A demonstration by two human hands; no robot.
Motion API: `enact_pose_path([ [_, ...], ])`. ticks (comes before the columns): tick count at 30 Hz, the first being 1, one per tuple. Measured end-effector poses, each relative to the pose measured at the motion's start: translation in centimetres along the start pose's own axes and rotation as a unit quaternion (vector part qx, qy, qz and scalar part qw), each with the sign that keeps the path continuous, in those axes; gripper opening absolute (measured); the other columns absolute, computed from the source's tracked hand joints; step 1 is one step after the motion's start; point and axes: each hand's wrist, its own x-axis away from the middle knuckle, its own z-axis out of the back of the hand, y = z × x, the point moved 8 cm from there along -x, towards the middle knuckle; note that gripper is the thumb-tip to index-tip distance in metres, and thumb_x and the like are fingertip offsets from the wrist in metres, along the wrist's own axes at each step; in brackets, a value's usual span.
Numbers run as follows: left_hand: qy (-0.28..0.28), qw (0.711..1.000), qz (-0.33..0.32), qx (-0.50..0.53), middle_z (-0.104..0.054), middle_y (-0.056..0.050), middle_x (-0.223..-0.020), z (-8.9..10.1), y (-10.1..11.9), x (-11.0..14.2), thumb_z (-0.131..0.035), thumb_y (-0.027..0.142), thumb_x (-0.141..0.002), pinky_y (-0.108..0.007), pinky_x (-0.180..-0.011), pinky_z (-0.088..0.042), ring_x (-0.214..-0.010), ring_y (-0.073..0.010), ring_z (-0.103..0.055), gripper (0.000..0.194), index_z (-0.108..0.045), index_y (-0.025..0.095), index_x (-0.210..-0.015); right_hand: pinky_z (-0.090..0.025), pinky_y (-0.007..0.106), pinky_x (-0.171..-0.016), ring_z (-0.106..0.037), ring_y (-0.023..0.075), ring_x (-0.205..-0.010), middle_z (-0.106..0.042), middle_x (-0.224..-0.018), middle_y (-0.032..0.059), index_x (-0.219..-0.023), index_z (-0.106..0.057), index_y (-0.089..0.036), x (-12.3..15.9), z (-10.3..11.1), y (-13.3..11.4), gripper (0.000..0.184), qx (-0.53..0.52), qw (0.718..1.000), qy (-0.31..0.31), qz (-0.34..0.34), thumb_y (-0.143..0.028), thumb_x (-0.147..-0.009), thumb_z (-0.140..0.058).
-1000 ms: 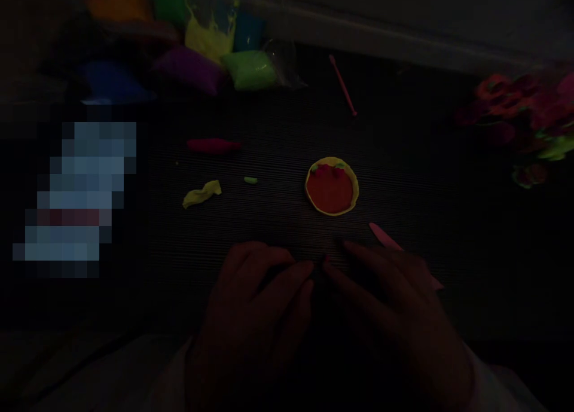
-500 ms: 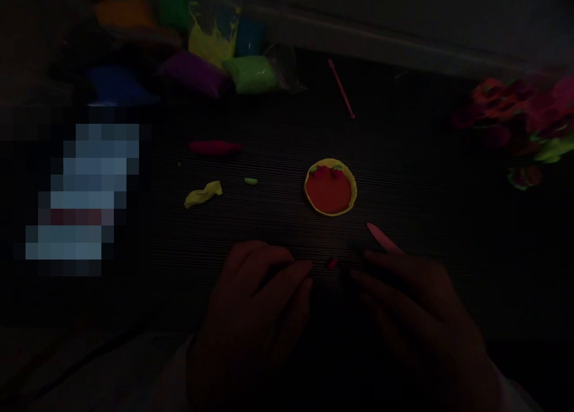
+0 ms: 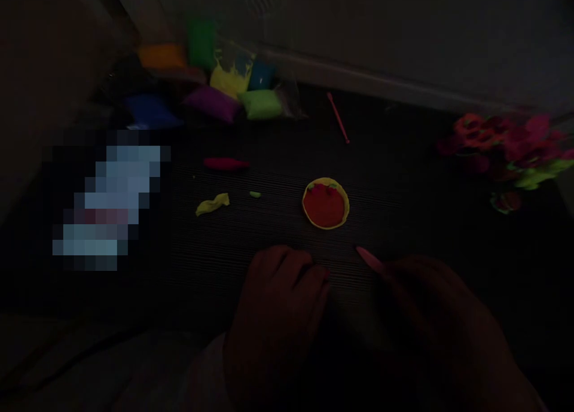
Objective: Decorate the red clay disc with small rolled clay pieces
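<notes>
The scene is very dark. A round clay disc [image 3: 326, 205], red with a yellow rim and small red and green bits on its far edge, lies on the dark ribbed table [image 3: 403, 179]. My left hand [image 3: 280, 304] rests on the table below it, fingers curled, a tiny red clay bit [image 3: 326, 274] at its fingertips. My right hand [image 3: 430, 316] lies to the right, over the handle of a pink modelling tool [image 3: 370, 259] whose tip pokes out; whether the fingers grip it is too dark to tell.
Coloured clay bags [image 3: 215, 89] are heaped at the far left. A red clay roll [image 3: 225, 163], a yellow scrap [image 3: 212, 204] and a green crumb [image 3: 255, 194] lie left of the disc. A thin pink stick [image 3: 338, 118] lies behind; clay flowers [image 3: 506, 146] at right.
The view tilted up and shifted. My hands drew apart: the right hand moved right onto the pink tool, and the left hand's fingers curled over the small red bit.
</notes>
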Motion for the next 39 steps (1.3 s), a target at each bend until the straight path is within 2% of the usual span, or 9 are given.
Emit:
enact_pose_path([
  [4, 0.002, 1.0, 0.02, 0.013, -0.06, 0.0, -0.081, 0.0, 0.0, 0.0, -0.045, 0.018, -0.081, -0.038, -0.068, -0.044, -0.078, -0.0189, -0.048, 0.015, -0.059, 0.02, -0.082, -0.05, 0.026, -0.059, -0.059, 0.0176, -0.077, -0.062, -0.086, 0.0059, -0.101, -0.057, -0.022, -0.2, -0.8, 0.7, 0.028, -0.041, 0.999, 0.003, -0.002, -0.027, -0.078, -0.043],
  [9, 0.07, 0.997, 0.02, 0.009, -0.06, 0.0, -0.077, 1.3, -1.4, 0.0, -0.047, 0.014, -0.077, -0.036, -0.065, -0.046, -0.075, -0.0184, -0.05, 0.014, -0.06, 0.021, -0.078, -0.052, 0.023, -0.054, -0.063, 0.0146, -0.069, -0.065, -0.08, 0.0028, -0.087, -0.061, -0.024, -0.3, -1.3, 4.0, 0.02, -0.065, 0.993, 0.043, -0.088, -0.032, -0.078, -0.045],
  [13, 0.099, 0.995, -0.005, -0.016, -0.062, 0.001, -0.078, 1.9, -3.0, 0.1, -0.05, 0.014, -0.075, -0.033, -0.065, -0.047, -0.075, -0.0178, -0.053, 0.015, -0.06, 0.023, -0.081, -0.053, 0.023, -0.056, -0.064, 0.0145, -0.071, -0.067, -0.084, 0.0003, -0.088, -0.061, -0.026, -1.8, 0.5, 6.4, 0.023, -0.096, 0.985, 0.032, -0.137, -0.041, -0.076, -0.048],
  [18, 0.118, 0.992, -0.037, -0.028, -0.063, 0.001, -0.079, 1.9, -3.8, 0.4, -0.052, 0.015, -0.073, -0.029, -0.064, -0.047, -0.074, -0.0164, -0.055, 0.017, -0.06, 0.025, -0.083, -0.05, 0.025, -0.071, -0.062, 0.015, -0.081, -0.066, -0.092, 0.0031, -0.093, -0.06, -0.021, -9.7, 2.7, 7.8, 0.027, -0.131, 0.968, -0.056, -0.205, -0.038, -0.079, -0.044],
  [23, 0.12, 0.991, -0.049, -0.025, -0.063, 0.001, -0.081, 1.7, -4.1, 0.6, -0.052, 0.014, -0.072, -0.028, -0.063, -0.048, -0.073, -0.015, -0.056, 0.019, -0.059, 0.025, -0.087, -0.045, 0.027, -0.078, -0.057, 0.0147, -0.086, -0.061, -0.096, 0.0058, -0.092, -0.059, -0.018, -20.0, 0.0, 8.3, 0.027, -0.089, 0.962, -0.168, -0.194, -0.038, -0.081, -0.045],
  [27, 0.116, 0.992, -0.043, -0.011, -0.063, 0.002, -0.081, 1.8, -4.3, 0.5, -0.055, 0.015, -0.07, -0.028, -0.065, -0.049, -0.075, -0.015, -0.057, 0.02, -0.059, 0.026, -0.087, -0.045, 0.037, -0.077, -0.053, 0.0162, -0.092, -0.051, -0.11, 0.0059, -0.107, -0.049, -0.018, -23.5, -2.7, 8.8, 0.03, -0.039, 0.945, -0.239, -0.22, -0.033, -0.082, -0.046],
  [30, 0.116, 0.992, -0.04, -0.003, -0.064, 0.002, -0.082, 1.9, -4.3, 0.4, -0.056, 0.016, -0.07, -0.029, -0.065, -0.049, -0.075, -0.0157, -0.057, 0.02, -0.06, 0.026, -0.087, -0.045, 0.037, -0.077, -0.053, 0.0165, -0.092, -0.051, -0.11, 0.006, -0.108, -0.049, -0.018, -24.1, -2.9, 9.0, 0.03, -0.015, 0.938, -0.256, -0.235, -0.033, -0.082, -0.047],
  [34, 0.115, 0.993, -0.021, 0.015, -0.064, 0.0, -0.079, 2.1, -4.0, 0.4, -0.054, 0.015, -0.071, -0.033, -0.064, -0.049, -0.073, -0.0172, -0.056, 0.017, -0.061, 0.023, -0.083, -0.046, 0.037, -0.075, -0.054, 0.0158, -0.089, -0.053, -0.106, 0.0059, -0.106, -0.05, -0.016, -22.2, -0.6, 9.1, 0.03, 0.003, 0.94, -0.231, -0.251, -0.033, -0.081, -0.047],
  [39, 0.09, 0.995, 0.025, 0.043, -0.062, -0.002, -0.083, 2.1, -3.8, 0.6, -0.049, 0.018, -0.078, -0.039, -0.072, -0.047, -0.079, -0.0187, -0.053, 0.015, -0.062, 0.02, -0.086, -0.047, 0.028, -0.065, -0.058, 0.0155, -0.073, -0.061, -0.083, 0.0049, -0.1, -0.052, -0.02, -12.8, 3.4, 6.4, 0.034, -0.018, 0.956, -0.138, -0.26, -0.03, -0.086, -0.023],
])
